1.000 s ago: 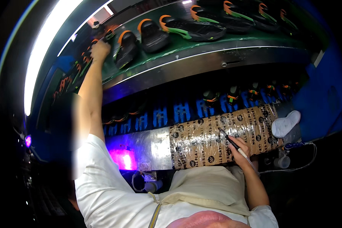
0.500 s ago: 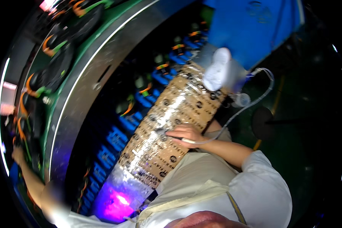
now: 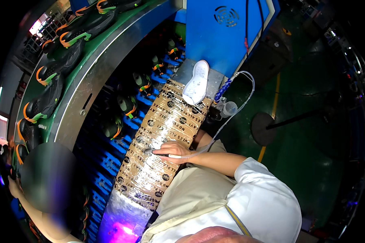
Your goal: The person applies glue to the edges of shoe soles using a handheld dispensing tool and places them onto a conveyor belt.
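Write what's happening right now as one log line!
right hand: holds pen-like tool with clear tube on taped cardboard bench | left hand: reaching far left, grip unclear | white sole: resting on the bench's far end

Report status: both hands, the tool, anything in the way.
Right hand grips thin pen-like tool with clear tube, tip on taped cardboard bench top. Left hand far left at dark shoes; grip unclear. White sole lies apart.

A tape-wrapped work board (image 3: 162, 146) runs away from the person, a shoe sole (image 3: 196, 83) lying on its far end. Left of it sit shoes on a rack (image 3: 125, 106) — further left, shoes on a conveyor belt (image 3: 48, 73). Right of the board stands a small bottle (image 3: 228, 109), its tube (image 3: 231, 115) leading back to a pen-like applicator (image 3: 160, 154) on the board.
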Tool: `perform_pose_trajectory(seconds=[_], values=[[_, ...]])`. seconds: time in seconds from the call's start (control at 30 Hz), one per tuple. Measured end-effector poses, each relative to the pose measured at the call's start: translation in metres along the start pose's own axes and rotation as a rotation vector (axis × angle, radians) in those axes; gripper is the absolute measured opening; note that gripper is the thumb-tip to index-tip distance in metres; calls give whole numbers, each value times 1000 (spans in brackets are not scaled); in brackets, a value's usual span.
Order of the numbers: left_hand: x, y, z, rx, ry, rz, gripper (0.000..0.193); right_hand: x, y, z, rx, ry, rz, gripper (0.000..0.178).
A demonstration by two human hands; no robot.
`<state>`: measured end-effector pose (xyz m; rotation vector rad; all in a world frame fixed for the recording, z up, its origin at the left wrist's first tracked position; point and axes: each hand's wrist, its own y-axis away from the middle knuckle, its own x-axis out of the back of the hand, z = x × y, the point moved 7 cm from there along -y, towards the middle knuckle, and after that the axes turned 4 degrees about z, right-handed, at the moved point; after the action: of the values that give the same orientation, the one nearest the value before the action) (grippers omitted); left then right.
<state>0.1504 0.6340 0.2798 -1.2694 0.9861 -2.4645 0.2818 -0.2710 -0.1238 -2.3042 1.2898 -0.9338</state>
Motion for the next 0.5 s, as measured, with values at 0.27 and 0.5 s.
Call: perform_pose_trajectory(seconds=[0.27,0.5], values=[[58,52,-12,467,1005,-51,37,-2,2,1,-88,18,-22,37],[119,255,63,222,1369,-295,34,2,2,11,-239,-43,-69,35]])
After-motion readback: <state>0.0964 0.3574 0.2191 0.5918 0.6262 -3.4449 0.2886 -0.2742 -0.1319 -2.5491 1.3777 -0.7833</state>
